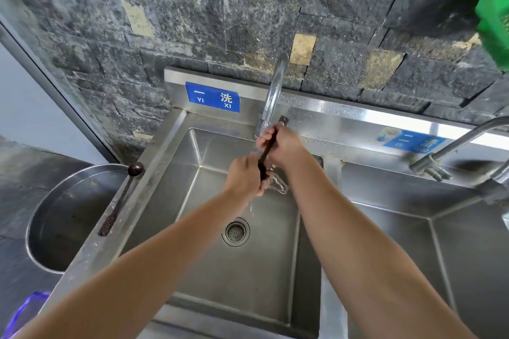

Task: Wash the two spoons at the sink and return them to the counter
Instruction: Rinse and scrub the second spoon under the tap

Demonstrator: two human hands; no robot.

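Both my hands hold one dark wooden spoon [266,150] over the left sink basin [209,270], under the curved faucet [272,96]. My right hand [283,147] grips the upper handle, whose end pokes out above it. My left hand [243,176] closes around the lower end, so the bowl is hidden. Water splashes beneath the hands. A second dark spoon [121,195] lies along the sink's left rim, its round bowl at the far end.
A large steel pot [55,228] stands left of the sink. The drain [235,232] sits mid-basin. A second basin [440,256] with another faucet [451,146] lies to the right. A green item [494,16] hangs top right. A purple bag [24,314] shows bottom left.
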